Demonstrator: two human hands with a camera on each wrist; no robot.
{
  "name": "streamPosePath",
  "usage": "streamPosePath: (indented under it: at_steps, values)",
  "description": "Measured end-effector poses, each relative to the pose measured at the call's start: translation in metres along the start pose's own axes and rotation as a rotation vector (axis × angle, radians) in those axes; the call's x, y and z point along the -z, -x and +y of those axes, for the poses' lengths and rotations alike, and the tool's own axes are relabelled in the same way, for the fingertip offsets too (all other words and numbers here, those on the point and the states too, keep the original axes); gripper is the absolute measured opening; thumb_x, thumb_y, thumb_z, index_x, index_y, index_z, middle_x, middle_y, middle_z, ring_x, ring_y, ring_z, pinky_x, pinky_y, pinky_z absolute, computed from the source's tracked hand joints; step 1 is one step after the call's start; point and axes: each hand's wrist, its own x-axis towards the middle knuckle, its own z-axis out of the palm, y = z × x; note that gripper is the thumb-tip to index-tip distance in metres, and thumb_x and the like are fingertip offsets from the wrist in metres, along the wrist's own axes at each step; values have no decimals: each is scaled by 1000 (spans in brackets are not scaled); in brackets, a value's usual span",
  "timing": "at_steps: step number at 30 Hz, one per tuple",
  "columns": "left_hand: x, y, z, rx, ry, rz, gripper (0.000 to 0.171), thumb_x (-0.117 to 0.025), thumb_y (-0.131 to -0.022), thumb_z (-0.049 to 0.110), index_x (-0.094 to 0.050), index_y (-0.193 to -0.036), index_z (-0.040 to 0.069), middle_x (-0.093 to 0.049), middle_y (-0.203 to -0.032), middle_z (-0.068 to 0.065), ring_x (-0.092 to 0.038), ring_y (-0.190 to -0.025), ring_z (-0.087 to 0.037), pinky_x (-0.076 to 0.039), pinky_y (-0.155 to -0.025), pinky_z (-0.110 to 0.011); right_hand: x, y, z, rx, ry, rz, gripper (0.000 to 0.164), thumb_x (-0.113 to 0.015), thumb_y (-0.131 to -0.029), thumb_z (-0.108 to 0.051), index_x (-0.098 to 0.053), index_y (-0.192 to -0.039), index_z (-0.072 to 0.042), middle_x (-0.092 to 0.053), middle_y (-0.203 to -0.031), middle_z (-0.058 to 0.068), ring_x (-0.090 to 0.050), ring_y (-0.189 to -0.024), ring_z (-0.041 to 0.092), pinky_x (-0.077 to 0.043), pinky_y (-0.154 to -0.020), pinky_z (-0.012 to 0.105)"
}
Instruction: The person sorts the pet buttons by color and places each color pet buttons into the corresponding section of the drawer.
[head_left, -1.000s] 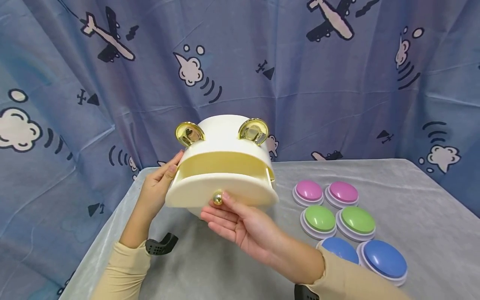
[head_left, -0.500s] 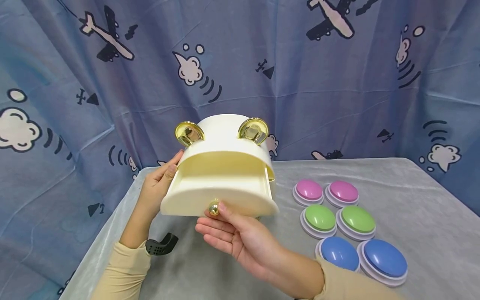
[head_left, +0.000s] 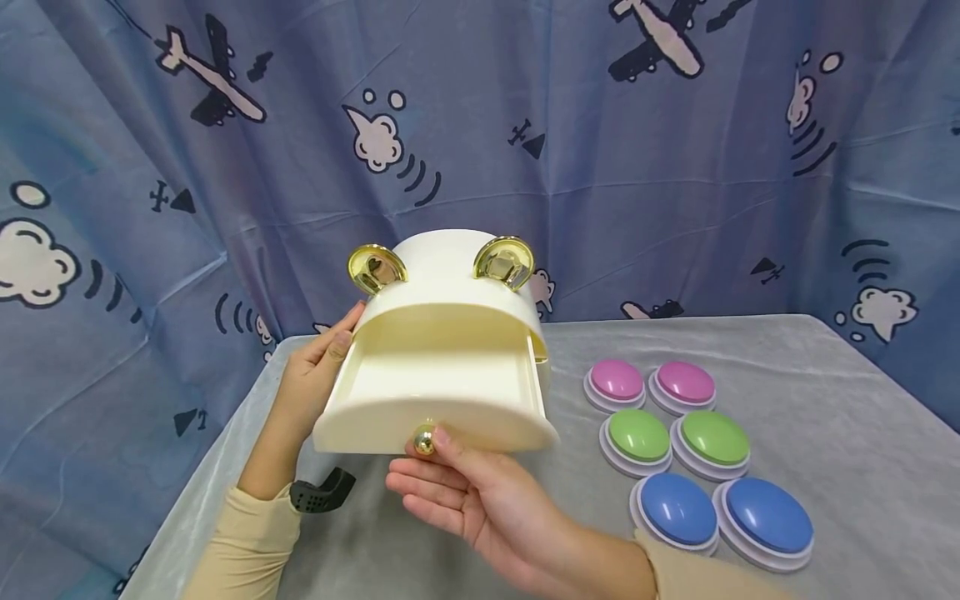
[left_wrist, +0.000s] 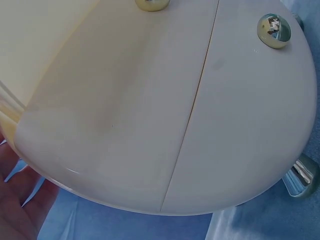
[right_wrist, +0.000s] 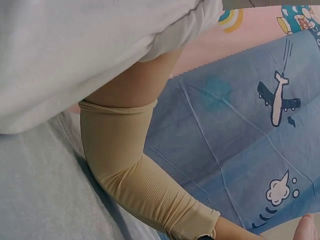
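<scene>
A white rounded storage box [head_left: 442,258] with gold ear shapes on top stands at the table's middle in the head view. Its upper drawer [head_left: 450,367] is pulled far out, and no items show inside. My right hand [head_left: 487,500] pinches the drawer's gold knob [head_left: 423,440] between thumb and index finger; the other fingers extend below. My left hand [head_left: 311,371] rests with fairly straight fingers against the box's left side. The left wrist view shows white fronts [left_wrist: 150,115] split by a seam, another gold knob [left_wrist: 274,31] and a gold foot [left_wrist: 302,176].
Right of the box, push buttons on white bases stand in pairs: pink [head_left: 617,380], green [head_left: 639,435] and blue [head_left: 678,507]. A grey cloth covers the table [head_left: 840,400]. A blue patterned curtain [head_left: 480,150] hangs behind.
My right hand has drawn the knob toward me and downward in view, so the drawer stands farther out and its floor shows. My left hand has stayed at the box's side.
</scene>
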Motion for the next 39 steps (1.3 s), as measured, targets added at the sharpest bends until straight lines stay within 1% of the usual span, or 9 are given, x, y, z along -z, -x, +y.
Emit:
streamPosePath:
  at_steps: [6, 10, 14, 16, 19, 27, 39]
  values:
    - [0, 0, -2, -27, -10, 0, 42, -42, -108, 27, -50, -147, 13, -45, -154, -2, -42, -136, 7, -36, -105, -4, 4, 4, 6, -16, -20, -43, 44, -56, -102, -38, -55, -124, 0, -74, -114, 7, -70, -109, 15, -55, -98, 28]
    - [0, 0, -3, -28, -15, 1, 42, -42, -108, 27, -49, -147, 13, -45, -154, -2, -42, -137, 6, -35, -106, -4, 6, 7, 8, -14, -29, -64, 46, -54, -103, -38, -54, -126, 1, -74, -113, 7, -70, -109, 15, -55, -98, 28]
    - [0, 0, -2, -17, -23, -3, 43, -41, -108, 28, -49, -148, 13, -44, -154, -2, -40, -142, -6, -35, -106, -4, 8, 8, 11, -11, -38, -80, 49, -54, -103, -37, -52, -129, 5, -74, -112, 6, -70, -109, 15, -55, -98, 28]
    - [0, 0, -2, -14, -26, -5, 43, -41, -108, 28, -48, -148, 14, -44, -155, -1, -39, -144, -12, -36, -105, -4, 8, 9, 12, -12, -41, -86, 49, -54, -103, -37, -53, -129, 4, -74, -112, 6, -70, -110, 15, -55, -98, 28]
    - [0, -1, -2, -10, -28, -8, 43, -41, -108, 29, -48, -148, 14, -43, -155, -1, -38, -145, -17, -36, -105, -3, 8, 10, 14, -19, -43, -87, 47, -54, -103, -36, -54, -129, 3, -74, -113, 7, -70, -110, 15, -55, -98, 28]
    - [1, -1, -2, -10, -25, -12, 44, -41, -108, 29, -47, -148, 14, -43, -155, -2, -36, -147, -19, -34, -106, -3, 9, 12, 17, -45, -46, -80, 51, -54, -103, -37, -51, -132, 5, -73, -115, 8, -69, -110, 16, -55, -99, 28]
    - [0, -1, -3, -3, -33, -12, 43, -41, -108, 30, -47, -148, 16, -43, -155, 1, -37, -146, -17, -35, -106, -3, 12, 10, 19, -21, -59, -100, 46, -54, -103, -34, -54, -130, 4, -74, -114, 7, -70, -110, 16, -55, -98, 28]
